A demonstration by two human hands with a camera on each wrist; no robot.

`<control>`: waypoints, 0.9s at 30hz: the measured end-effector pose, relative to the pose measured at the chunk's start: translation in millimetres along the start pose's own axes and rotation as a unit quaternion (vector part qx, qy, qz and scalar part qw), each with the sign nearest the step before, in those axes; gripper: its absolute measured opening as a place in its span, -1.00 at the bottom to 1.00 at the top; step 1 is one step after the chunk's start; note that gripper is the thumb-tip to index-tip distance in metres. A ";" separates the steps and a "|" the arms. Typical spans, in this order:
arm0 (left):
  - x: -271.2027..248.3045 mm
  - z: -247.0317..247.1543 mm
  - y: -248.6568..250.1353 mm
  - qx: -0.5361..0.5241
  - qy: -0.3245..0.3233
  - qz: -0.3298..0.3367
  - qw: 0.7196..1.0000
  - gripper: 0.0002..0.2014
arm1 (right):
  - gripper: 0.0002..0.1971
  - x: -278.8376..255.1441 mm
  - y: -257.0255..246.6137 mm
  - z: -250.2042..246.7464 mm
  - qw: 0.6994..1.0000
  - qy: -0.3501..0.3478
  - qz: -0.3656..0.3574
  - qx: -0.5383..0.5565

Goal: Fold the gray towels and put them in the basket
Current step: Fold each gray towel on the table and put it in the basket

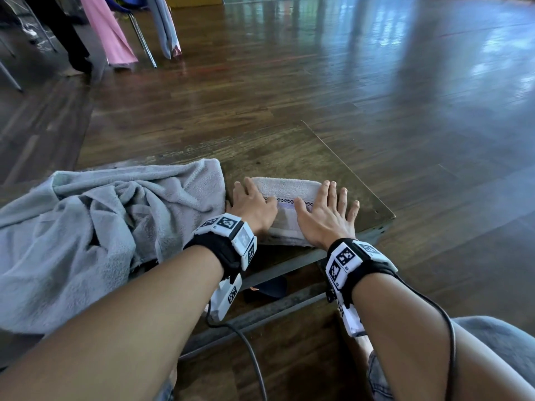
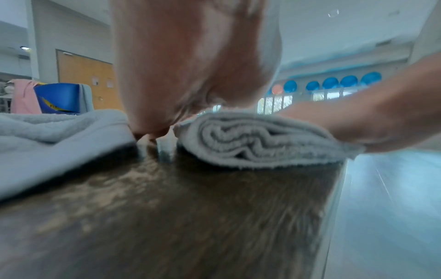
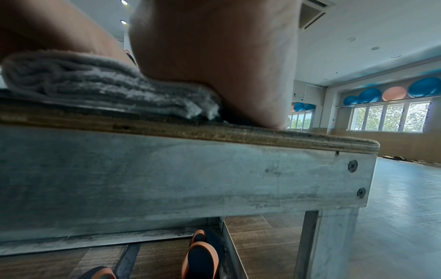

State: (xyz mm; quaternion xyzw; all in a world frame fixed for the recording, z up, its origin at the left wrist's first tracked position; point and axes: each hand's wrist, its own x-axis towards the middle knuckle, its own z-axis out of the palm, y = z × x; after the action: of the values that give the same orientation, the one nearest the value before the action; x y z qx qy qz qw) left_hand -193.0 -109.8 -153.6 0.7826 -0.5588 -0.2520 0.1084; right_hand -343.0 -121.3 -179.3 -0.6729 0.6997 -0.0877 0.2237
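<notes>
Both forearms reach to the folded towel (image 1: 285,189) at the table's (image 1: 333,157) near right corner, left hand (image 1: 252,204) and right hand (image 1: 325,215) pressing flat, fingers straight; lifting carelessly, I judge, could spring its layers open.

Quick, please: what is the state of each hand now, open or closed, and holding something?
Left hand: open, fingers straight, pressing flat on the folded towel.
Right hand: open, fingers spread, pressing on the same towel.
</notes>
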 end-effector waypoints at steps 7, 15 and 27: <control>3.6 -8.0 2.1 -0.078 0.124 -0.012 0.989 -0.47 | -0.12 -1.0 0.8 -1.9 1.000 -0.010 -0.010 -0.006; -5.8 -33.4 8.2 -0.306 0.081 -0.011 0.948 -0.81 | -0.14 -9.5 -4.8 -7.9 0.999 -0.009 -0.009 0.030; -100.5 -165.2 -25.4 -0.588 -0.075 0.060 0.803 -0.80 | -0.15 -65.1 -81.6 -75.3 0.878 -0.113 -0.067 0.460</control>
State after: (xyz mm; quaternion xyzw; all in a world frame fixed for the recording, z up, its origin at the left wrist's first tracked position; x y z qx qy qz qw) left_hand -112.0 -26.0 2.7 0.5128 -0.3557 -0.5829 0.5203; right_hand -302.2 -77.4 -65.4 -0.5449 0.5039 -0.3379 0.5788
